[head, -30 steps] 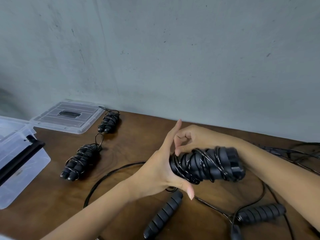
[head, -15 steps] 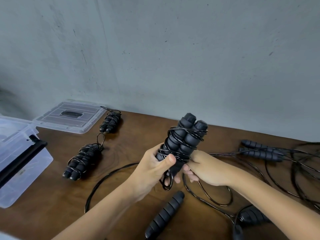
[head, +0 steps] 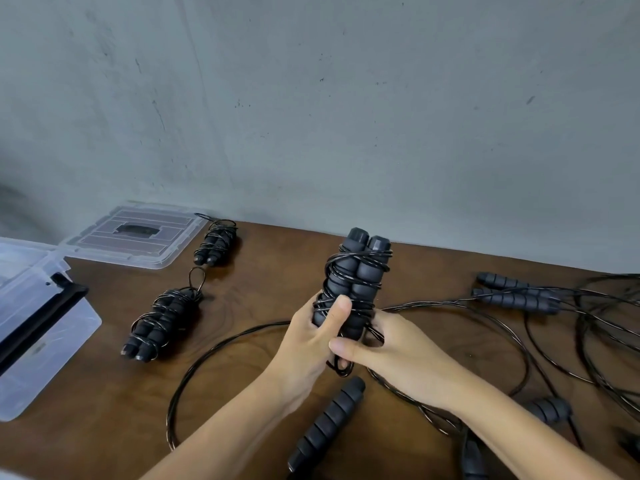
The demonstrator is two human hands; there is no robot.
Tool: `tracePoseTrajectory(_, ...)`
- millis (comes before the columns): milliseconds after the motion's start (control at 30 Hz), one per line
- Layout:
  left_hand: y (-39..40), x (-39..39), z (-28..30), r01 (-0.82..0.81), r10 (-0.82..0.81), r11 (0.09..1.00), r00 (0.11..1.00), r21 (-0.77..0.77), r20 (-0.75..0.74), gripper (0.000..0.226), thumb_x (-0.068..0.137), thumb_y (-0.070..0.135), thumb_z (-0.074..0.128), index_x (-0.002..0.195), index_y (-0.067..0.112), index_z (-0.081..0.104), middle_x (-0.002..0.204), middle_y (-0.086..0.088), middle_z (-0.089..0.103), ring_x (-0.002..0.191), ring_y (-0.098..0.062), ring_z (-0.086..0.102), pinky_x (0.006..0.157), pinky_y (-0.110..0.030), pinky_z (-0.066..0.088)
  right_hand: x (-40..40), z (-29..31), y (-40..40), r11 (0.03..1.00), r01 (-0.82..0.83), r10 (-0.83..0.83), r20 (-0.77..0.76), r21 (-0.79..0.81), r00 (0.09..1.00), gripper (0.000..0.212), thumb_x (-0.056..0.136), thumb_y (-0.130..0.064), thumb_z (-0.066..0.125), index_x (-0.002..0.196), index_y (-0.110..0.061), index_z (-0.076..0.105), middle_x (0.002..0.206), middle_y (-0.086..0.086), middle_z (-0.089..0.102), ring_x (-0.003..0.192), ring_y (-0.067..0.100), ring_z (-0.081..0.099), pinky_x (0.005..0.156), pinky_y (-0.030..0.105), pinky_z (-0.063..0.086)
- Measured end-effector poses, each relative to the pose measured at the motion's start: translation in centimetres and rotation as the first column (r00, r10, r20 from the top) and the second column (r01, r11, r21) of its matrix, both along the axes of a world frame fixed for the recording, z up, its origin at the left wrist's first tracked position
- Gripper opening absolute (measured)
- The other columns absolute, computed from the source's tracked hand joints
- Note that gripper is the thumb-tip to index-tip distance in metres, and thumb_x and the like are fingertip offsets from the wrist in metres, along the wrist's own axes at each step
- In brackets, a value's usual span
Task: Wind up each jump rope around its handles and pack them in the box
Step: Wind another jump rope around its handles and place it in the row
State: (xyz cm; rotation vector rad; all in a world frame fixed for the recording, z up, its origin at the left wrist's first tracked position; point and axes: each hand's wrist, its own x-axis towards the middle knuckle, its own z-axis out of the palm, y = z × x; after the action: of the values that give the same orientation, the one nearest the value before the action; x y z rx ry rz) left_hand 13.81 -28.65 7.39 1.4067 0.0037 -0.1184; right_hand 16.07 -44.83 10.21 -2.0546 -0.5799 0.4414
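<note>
I see the wound bundle (head: 351,289) now stands upright, both hands' fingers (head: 337,311) clenched round it, right hand (head: 391,348) tucking the end loop: nearly boxable

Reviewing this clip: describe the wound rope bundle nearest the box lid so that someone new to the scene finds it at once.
Start at the clear box lid lying flat by the wall, at the far left of the wooden table. Just right of it lies the far bundle, two black handles wrapped in cord. Unlike the nearer bundle, it sits closest to the wall and looks smaller.
</note>
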Motion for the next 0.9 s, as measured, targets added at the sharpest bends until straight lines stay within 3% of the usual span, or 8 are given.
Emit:
tracePoseTrajectory(133, -0.1, -0.5, 1.2, 0.127, -0.149, 0.981, 0.977, -0.144, -0.152, 0.07, 0.104, 0.064, 0.03, 0.132, 0.012, 0.068, 0.098, -0.006, 0.072, 0.07, -0.012, 0.055, 0.065, -0.029, 0.043, -0.1, -0.1, -0.7, 1.0, 0.01, -0.009, -0.034, 0.024, 0.999, 0.025, 0.097, -0.052, 0.06, 0.116, -0.037, 0.069, 0.115, -0.024, 0.071, 0.114, -0.006, 0.06, 0.11, 0.038, 0.043)
tracePoseTrajectory(233, 0.0, -0.7, 1.5, 0.147, -0.185, 0.965, 0.968, -0.216, -0.168, 0.065, 0.105, 0.059, 0.036, 0.134, 0.011, 0.069, 0.107, -0.008, 0.073, 0.075, -0.013, 0.056, 0.069, -0.03, 0.045, -0.2, 0.0, -1.0, 0.998, 0.017, -0.014, -0.049, 0.061, 0.999, 0.024, 0.099, -0.048, 0.06, 0.119, -0.04, 0.069, 0.118, -0.03, 0.068, 0.115, -0.011, 0.058, 0.107, 0.028, 0.042)
tracePoseTrajectory(367, 0.0, -1.2, 1.6, 0.168, -0.209, 0.954, 0.966, -0.247, -0.15, 0.058, 0.101, 0.051, 0.049, 0.135, 0.008, 0.066, 0.118, -0.01, 0.071, 0.087, -0.014, 0.062, 0.079, -0.029, 0.053, -0.3, 0.5, -0.9, 0.99, 0.06, -0.051, -0.075, 0.129, 0.996, 0.014, 0.102, -0.037, 0.057, 0.102, -0.033, 0.07, 0.078, -0.034, 0.067, 0.071, -0.017, 0.059, 0.066, 0.007, 0.042)
tracePoseTrajectory(467, 0.3, -1.4, 1.6, 0.191, -0.227, 0.955, 0.963, -0.226, -0.144, 0.058, 0.105, 0.052, 0.044, 0.141, 0.01, 0.062, 0.13, -0.015, 0.069, 0.095, -0.016, 0.063, 0.084, -0.03, 0.054, -0.8, 0.9, -0.8, 0.987, 0.049, -0.038, -0.076, 0.152, 0.996, 0.014, 0.104, -0.028, 0.055, 0.094, -0.03, 0.065, 0.058, -0.033, 0.059, 0.057, -0.015, 0.055, 0.059, 0.004, 0.039)
tracePoseTrajectory(600, 1.6, -2.1, 1.2, 0.272, -0.276, 0.961, 0.946, -0.047, -0.168, 0.061, 0.102, 0.066, 0.034, 0.152, 0.034, 0.049, 0.147, 0.004, 0.061, 0.131, -0.015, 0.061, 0.113, -0.051, 0.045, -1.4, 1.1, -1.0, 0.984, 0.04, -0.024, -0.095, 0.174, 0.995, 0.015, 0.104, -0.022, 0.054, 0.108, -0.02, 0.068, 0.057, -0.031, 0.058, 0.054, -0.014, 0.055, 0.057, 0.004, 0.04)
tracePoseTrajectory(667, 1.8, -2.9, 1.4, 0.289, -0.285, 0.957, 0.946, 0.003, -0.157, 0.059, 0.101, 0.067, 0.031, 0.152, 0.04, 0.046, 0.147, 0.012, 0.061, 0.135, -0.013, 0.058, 0.115, -0.056, 0.044, -1.7, 1.5, -1.2, 0.987, 0.021, -0.008, -0.085, 0.157, 0.996, 0.018, 0.104, -0.023, 0.054, 0.111, -0.018, 0.07, 0.061, -0.03, 0.061, 0.055, -0.014, 0.055, 0.057, 0.003, 0.039)
tracePoseTrajectory(800, 2.5, -3.6, 2.0, 0.173, -0.167, 0.968, 0.985, 0.182, -0.048, 0.058, 0.106, 0.06, 0.041, 0.147, 0.022, 0.053, 0.142, -0.002, 0.065, 0.132, -0.022, 0.061, 0.11, -0.054, 0.05, -2.8, 2.4, -1.5, 0.992, 0.006, 0.007, -0.103, 0.123, 0.995, 0.018, 0.105, -0.026, 0.053, 0.091, -0.028, 0.064, 0.053, -0.028, 0.055, 0.05, -0.01, 0.053, 0.053, 0.006, 0.037)
tracePoseTrajectory(900, 3.0, -3.9, 1.3, 0.131, -0.157, 0.93, 0.986, 0.344, 0.049, 0.072, 0.097, 0.07, 0.052, 0.137, 0.01, 0.056, 0.134, -0.017, 0.064, 0.128, -0.035, 0.06, 0.107, -0.06, 0.049, -3.3, 2.0, -2.0, 0.988, 0.032, -0.009, -0.147, 0.154, 0.989, 0.027, 0.099, -0.041, 0.058, 0.08, -0.022, 0.063, 0.062, -0.002, 0.041, 0.05, 0.005, 0.033, 0.052, 0.02, 0.025)
